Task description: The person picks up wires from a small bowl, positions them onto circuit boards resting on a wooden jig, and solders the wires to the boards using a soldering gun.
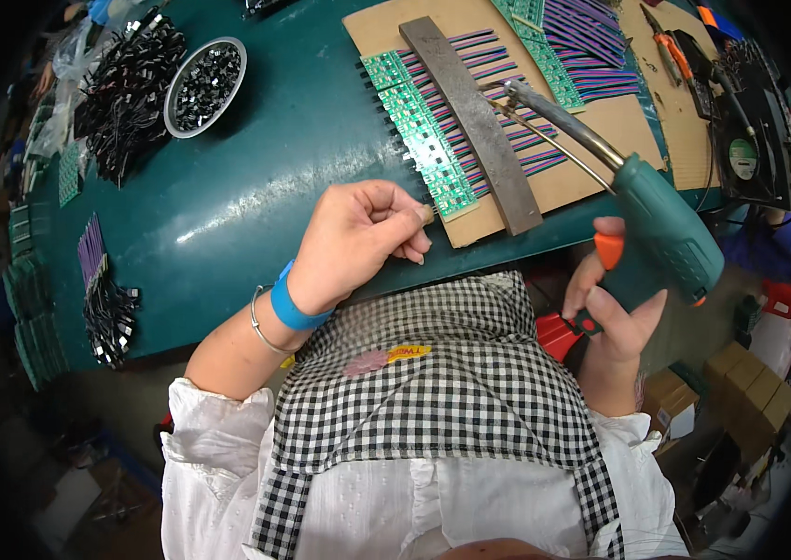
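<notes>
My right hand [612, 308] grips a green pistol-shaped soldering gun [666, 229] with an orange trigger; its metal tip [517, 91] points up-left over a row of small green circuit boards [423, 140] with purple and pink wires. The boards lie on a cardboard sheet [591, 173], pinned under a long grey metal bar [475, 121]. My left hand [358, 238], with a blue wristband and a thin bangle, rests at the near left corner of the cardboard, fingers curled and pinched at the lowest board's edge. What the fingertips hold is too small to tell.
A round metal bowl [206, 86] of small black parts and a heap of black wired parts [125, 93] sit far left on the green table [228, 196]. More boards and wires [102, 299] lie at the left edge. A black fan [755, 140] stands at right.
</notes>
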Demonstrator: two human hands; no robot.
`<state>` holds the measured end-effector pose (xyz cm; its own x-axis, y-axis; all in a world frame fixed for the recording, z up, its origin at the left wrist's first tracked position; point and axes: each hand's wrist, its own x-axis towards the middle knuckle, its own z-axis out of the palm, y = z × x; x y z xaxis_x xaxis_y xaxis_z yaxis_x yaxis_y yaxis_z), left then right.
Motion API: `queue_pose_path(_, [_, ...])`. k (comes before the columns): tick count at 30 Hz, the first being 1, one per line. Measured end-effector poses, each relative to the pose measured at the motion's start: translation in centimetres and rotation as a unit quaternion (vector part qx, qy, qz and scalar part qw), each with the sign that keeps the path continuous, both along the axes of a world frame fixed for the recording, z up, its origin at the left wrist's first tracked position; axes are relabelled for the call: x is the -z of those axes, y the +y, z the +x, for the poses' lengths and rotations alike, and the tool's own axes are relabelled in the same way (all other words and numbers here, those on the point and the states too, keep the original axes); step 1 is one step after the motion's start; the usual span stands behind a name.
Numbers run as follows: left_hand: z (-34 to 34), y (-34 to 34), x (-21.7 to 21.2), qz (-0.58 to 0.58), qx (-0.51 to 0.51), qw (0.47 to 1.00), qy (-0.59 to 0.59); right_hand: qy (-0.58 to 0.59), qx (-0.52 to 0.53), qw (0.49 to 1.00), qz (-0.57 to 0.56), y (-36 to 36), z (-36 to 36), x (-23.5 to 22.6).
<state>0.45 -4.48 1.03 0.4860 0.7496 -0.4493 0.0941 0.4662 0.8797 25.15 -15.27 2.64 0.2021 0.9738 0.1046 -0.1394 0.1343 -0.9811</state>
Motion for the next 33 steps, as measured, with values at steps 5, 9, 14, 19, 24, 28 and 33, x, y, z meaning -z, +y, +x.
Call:
queue_pose_path(5, [0.2, -0.1, -0.2, -0.026, -0.002, 1.000, 0.003, 0.032, -0.005, 0.999, 0.023, -1.4, 1.3, 0.3])
queue_pose_path(9, [0.4, 0.1, -0.1, -0.032, 0.003, 0.999, 0.007, 0.063, -0.010, 0.998, 0.010, -1.9, 1.4, 0.2])
queue_pose_path(14, [0.5, 0.3, -0.1, -0.032, 0.002, 0.999, 0.009, 0.111, -0.031, 0.993, -0.036, -3.7, 2.5, 0.7])
queue_pose_path(19, [0.6, 0.3, -0.2, -0.033, 0.000, 0.999, 0.010, 0.101, -0.063, 0.991, -0.064, -4.1, 2.7, 0.9])
queue_pose_path(24, [0.7, 0.0, -0.1, -0.027, -0.004, 1.000, 0.011, 0.099, -0.065, 0.989, -0.087, -3.8, 2.2, 0.2])
queue_pose_path(28, [0.7, -0.1, 0.0, -0.025, -0.006, 1.000, 0.014, 0.103, -0.060, 0.986, -0.120, -3.9, 1.9, -0.1])
queue_pose_path(33, [0.7, 0.0, -0.1, -0.023, 0.001, 1.000, 0.017, 0.102, -0.078, 0.985, -0.115, -3.9, 2.2, 0.0])
